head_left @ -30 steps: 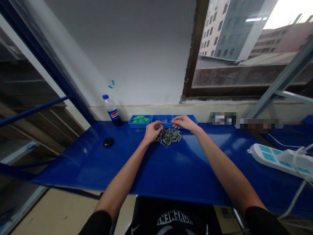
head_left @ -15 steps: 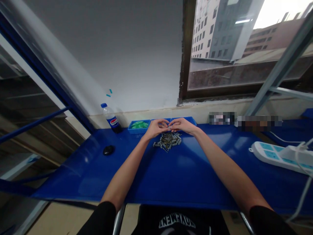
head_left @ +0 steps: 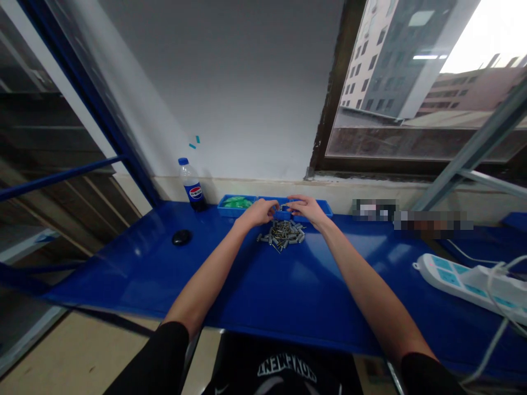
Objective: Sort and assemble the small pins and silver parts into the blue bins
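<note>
My left hand (head_left: 262, 213) hovers just behind a pile of screws and grey wall plugs (head_left: 284, 236), its fingers curled together. Facing it from the other side is my right hand (head_left: 306, 209), with thumb and fingers pinched. A small greyish piece shows between the fingertips, too small to name. Behind the hands stand a middle blue tray (head_left: 267, 198) and a right blue tray (head_left: 326, 208), both partly hidden by the fingers. The left blue tray (head_left: 221, 210) contains green pieces (head_left: 239, 202).
A cola bottle (head_left: 195, 192) stands at the back left of the blue table (head_left: 313, 307), with a black round object (head_left: 181, 237) nearer. On the right lies a white power strip (head_left: 465, 282) with cables. The wall and window frame bound the back.
The view has shifted slightly. My hands, whose fingertips met above the pile, are now a little farther apart, and more of the middle tray shows between them.
</note>
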Available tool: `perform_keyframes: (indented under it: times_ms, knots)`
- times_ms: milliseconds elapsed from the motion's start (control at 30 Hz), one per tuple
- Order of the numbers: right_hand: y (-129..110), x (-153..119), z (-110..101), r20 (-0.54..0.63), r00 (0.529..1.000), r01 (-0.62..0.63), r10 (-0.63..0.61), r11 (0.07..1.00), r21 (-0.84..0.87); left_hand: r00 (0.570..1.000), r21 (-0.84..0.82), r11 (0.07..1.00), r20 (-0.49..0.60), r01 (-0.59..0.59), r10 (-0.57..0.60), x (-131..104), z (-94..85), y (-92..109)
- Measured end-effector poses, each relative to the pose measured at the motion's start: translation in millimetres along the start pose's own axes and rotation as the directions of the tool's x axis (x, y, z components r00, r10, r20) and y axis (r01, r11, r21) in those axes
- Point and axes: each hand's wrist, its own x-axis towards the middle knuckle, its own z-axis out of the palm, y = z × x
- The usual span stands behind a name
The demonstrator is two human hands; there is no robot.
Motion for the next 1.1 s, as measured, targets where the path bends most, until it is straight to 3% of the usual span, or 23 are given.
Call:
perform_keyframes:
  times_ms: [200, 467, 533, 667, 733, 833, 933, 1100]
  knots:
    - [-9.1, -4.7, 3.6, 0.015, 1.000, 0.003, -0.003, 1.000, -0.020, 0.992, 0.154, 0.988, 0.119, 0.009, -0.027, 1.8, 3.8, 6.9]
    - [-9.4, -3.6, 3.9, 0.077, 0.997, -0.012, 0.015, 0.999, -0.042, 0.975, 0.211, 0.971, 0.167, 0.112, -0.149, -4.4, -3.3, 15.3]
    - [-8.2, -3.4, 3.1, 0.088, 0.996, -0.019, 0.024, 0.998, -0.052, 0.939, 0.179, 0.969, 0.268, 0.170, -0.214, -7.7, -8.9, 14.3]
    - [-8.2, -4.6, 1.5, 0.102, 0.994, -0.025, 0.032, 0.997, -0.070, 0.790, 0.105, 0.926, 0.493, 0.362, -0.365, -14.2, -13.1, 12.7]
    - [-9.5, -5.5, 1.2, 0.112, 0.993, -0.029, 0.037, 0.997, -0.074, 0.743, 0.120, 0.905, 0.533, 0.407, -0.405, -16.0, -11.2, 14.6]
    - [-11.7, -6.6, 1.5, 0.119, 0.992, -0.042, 0.052, 0.996, -0.084, 0.713, 0.173, 0.895, 0.550, 0.412, -0.435, -16.1, -7.8, 18.5]
    - [-12.5, -6.8, 1.6, 0.118, 0.991, -0.045, 0.056, 0.995, -0.092, 0.745, 0.201, 0.912, 0.528, 0.357, -0.408, -15.4, -9.0, 17.3]
    - [-9.1, -5.3, 0.3, 0.117, 0.991, -0.048, 0.060, 0.993, -0.105, 0.866, 0.119, 0.954, 0.402, 0.274, -0.299, -16.6, -25.2, 5.9]
